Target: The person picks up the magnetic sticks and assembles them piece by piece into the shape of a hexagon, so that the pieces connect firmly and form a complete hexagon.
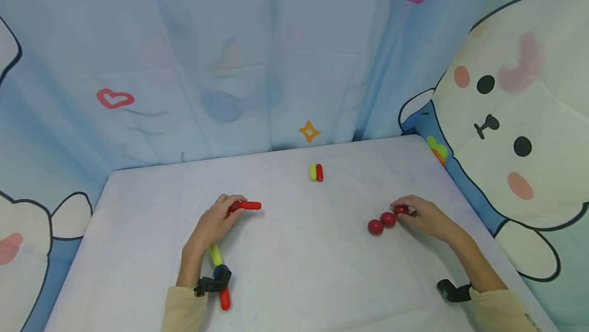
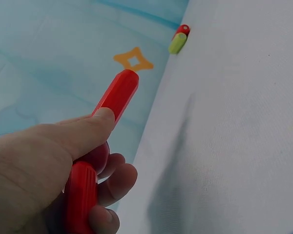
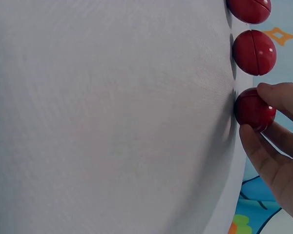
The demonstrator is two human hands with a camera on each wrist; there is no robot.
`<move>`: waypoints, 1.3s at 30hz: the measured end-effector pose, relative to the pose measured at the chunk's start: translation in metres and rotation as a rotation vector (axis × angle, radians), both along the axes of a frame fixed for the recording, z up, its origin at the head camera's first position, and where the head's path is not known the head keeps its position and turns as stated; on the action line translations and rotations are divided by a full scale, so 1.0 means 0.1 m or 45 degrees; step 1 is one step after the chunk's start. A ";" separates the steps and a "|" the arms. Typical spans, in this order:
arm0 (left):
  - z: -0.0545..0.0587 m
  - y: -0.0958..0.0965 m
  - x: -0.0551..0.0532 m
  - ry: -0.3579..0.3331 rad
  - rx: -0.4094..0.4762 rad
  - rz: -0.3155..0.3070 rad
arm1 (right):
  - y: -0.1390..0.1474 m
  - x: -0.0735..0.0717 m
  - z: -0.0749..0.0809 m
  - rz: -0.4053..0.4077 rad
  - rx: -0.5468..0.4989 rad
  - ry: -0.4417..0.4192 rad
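Observation:
My left hand (image 1: 221, 219), over the left part of the table, grips a red stick (image 1: 250, 205) between thumb and fingers. In the left wrist view a dark red ball (image 2: 98, 158) and a second red stick (image 2: 80, 197) sit in the same hand, close against the first. On the right, my right hand (image 1: 425, 215) pinches a glossy red ball (image 3: 254, 109) by thumb and fingertips, at the tabletop. Two more red balls, a middle one (image 1: 388, 219) and an outer one (image 1: 375, 227), line up beside it.
Beneath the left wrist are a yellow-green stick (image 1: 215, 254), a partly hidden blue ball (image 1: 221, 270) and a red stick (image 1: 224, 299). Near the back edge of the white table (image 1: 294, 260) lie a short yellow-green stick (image 1: 313, 172) and red stick (image 1: 319, 172). A patterned curtain (image 1: 239, 25) hangs behind.

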State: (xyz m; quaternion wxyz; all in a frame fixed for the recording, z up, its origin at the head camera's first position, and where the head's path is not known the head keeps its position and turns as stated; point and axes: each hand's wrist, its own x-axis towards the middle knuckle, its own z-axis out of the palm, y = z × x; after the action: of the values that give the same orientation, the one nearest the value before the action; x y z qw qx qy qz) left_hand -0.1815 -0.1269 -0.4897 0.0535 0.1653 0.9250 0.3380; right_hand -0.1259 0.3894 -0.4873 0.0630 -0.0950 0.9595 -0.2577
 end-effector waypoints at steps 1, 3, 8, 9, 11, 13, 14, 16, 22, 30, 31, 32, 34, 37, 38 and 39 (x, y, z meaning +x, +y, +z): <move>0.00 0.00 0.00 -0.002 0.000 0.005 | 0.00 0.00 0.00 -0.005 0.000 -0.003; 0.00 0.01 0.00 -0.011 0.003 0.019 | 0.01 0.00 -0.01 -0.013 0.000 -0.011; -0.02 0.03 0.00 -0.021 0.000 0.016 | 0.02 -0.02 -0.01 -0.042 0.002 -0.013; -0.02 0.04 0.00 -0.020 -0.004 0.011 | 0.02 -0.02 -0.01 -0.055 0.004 -0.005; -0.02 0.05 0.00 -0.020 -0.003 0.004 | 0.02 -0.04 0.00 -0.084 -0.006 0.032; -0.02 0.05 0.01 -0.023 0.001 0.005 | 0.01 -0.06 0.01 -0.115 -0.027 0.089; -0.02 0.05 0.02 -0.026 0.004 0.008 | 0.00 -0.08 0.02 -0.123 -0.044 0.120; -0.02 0.05 0.03 -0.031 0.010 0.010 | -0.05 -0.10 0.04 -0.131 -0.081 0.188; -0.01 0.06 0.03 -0.039 0.015 0.006 | -0.30 -0.12 0.15 -0.137 -0.184 0.228; -0.02 0.07 0.01 -0.040 0.007 -0.003 | -0.70 -0.14 0.22 -0.183 -0.330 0.106; -0.02 0.07 0.01 -0.042 0.007 -0.005 | -0.75 -0.15 0.22 -0.183 -0.350 0.095; -0.02 0.07 0.01 -0.043 0.007 -0.008 | -0.80 -0.16 0.21 -0.181 -0.369 0.092; -0.02 0.07 0.01 -0.042 0.005 -0.012 | -0.88 -0.19 0.19 -0.163 -0.408 0.087; -0.02 0.07 0.01 -0.042 0.006 -0.016 | -0.99 -0.23 0.16 -0.106 -0.471 0.091; -0.01 0.07 0.01 -0.042 0.007 -0.018 | -1.02 -0.24 0.15 -0.086 -0.488 0.091; -0.01 0.07 0.01 -0.040 0.006 -0.020 | -1.06 -0.25 0.14 -0.064 -0.507 0.084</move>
State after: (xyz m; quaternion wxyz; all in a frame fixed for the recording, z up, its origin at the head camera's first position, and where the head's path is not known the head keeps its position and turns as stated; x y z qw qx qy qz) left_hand -0.1804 -0.1198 -0.4909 0.0703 0.1672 0.9219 0.3424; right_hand -0.1513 0.2838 -0.4733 0.0052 -0.0899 0.8932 -0.4405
